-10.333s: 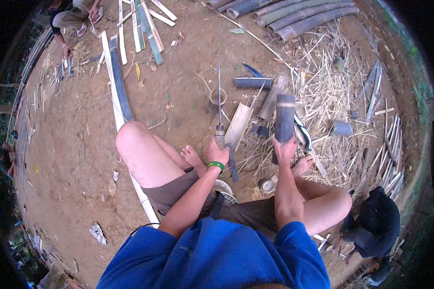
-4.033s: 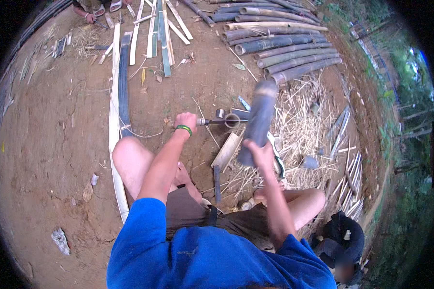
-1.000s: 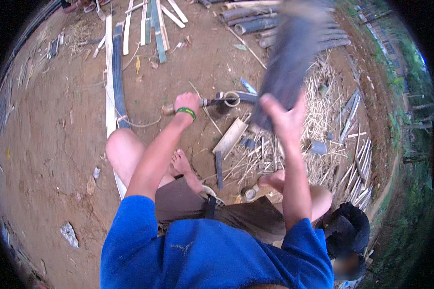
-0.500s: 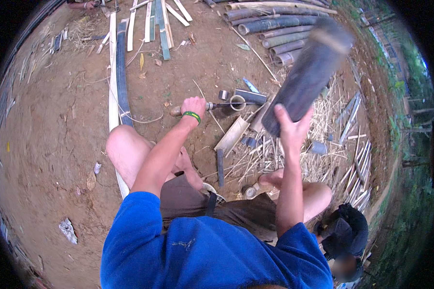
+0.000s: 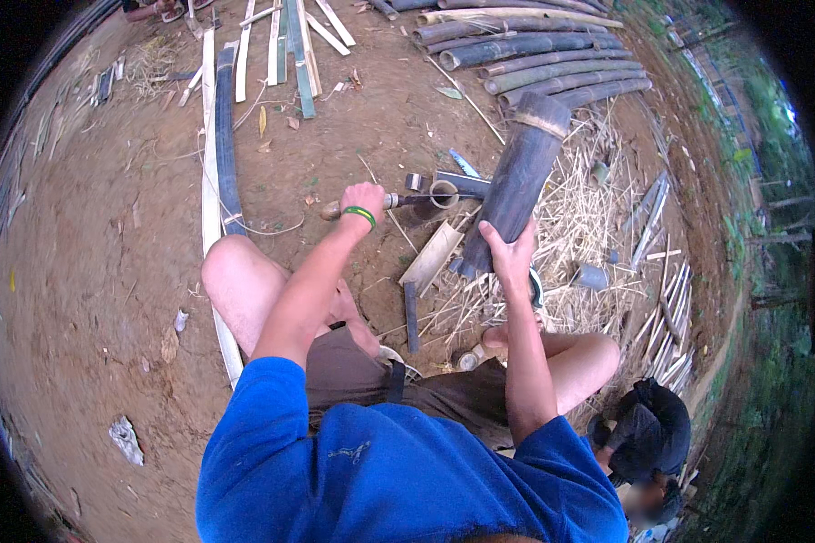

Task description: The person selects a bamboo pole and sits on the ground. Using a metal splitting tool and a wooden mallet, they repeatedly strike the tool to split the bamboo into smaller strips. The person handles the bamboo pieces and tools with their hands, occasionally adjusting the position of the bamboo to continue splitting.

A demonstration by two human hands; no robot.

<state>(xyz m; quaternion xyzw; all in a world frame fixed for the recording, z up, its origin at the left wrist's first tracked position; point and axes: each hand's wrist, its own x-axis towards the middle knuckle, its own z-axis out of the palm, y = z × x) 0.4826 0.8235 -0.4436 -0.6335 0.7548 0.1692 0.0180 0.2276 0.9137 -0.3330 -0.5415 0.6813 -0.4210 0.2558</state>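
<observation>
My left hand (image 5: 364, 201) is closed round the wooden handle (image 5: 331, 211) of a long knife. Its thin dark blade (image 5: 414, 198) points right, across the open mouth of an upright bamboo piece (image 5: 444, 189); whether it touches the rim I cannot tell. In my right hand (image 5: 511, 253) is a thick dark bamboo section (image 5: 519, 172), gripped near its lower end. It is tilted, with the ringed upper end leaning away to the right, above and to the right of the blade. A split bamboo half (image 5: 431, 255) and a narrow dark strip (image 5: 412, 317) lie just nearer to me.
Pale shavings (image 5: 566, 271) cover the ground at right, with a short bamboo offcut (image 5: 591, 276). Bamboo poles (image 5: 534, 50) are stacked at the far right. Long split strips (image 5: 229, 145) lie left of me. Another person (image 5: 647, 434) crouches at the lower right.
The thick bamboo section has come down and left with my right hand, toward the upright piece. My left hand and the knife have stayed nearly in place.
</observation>
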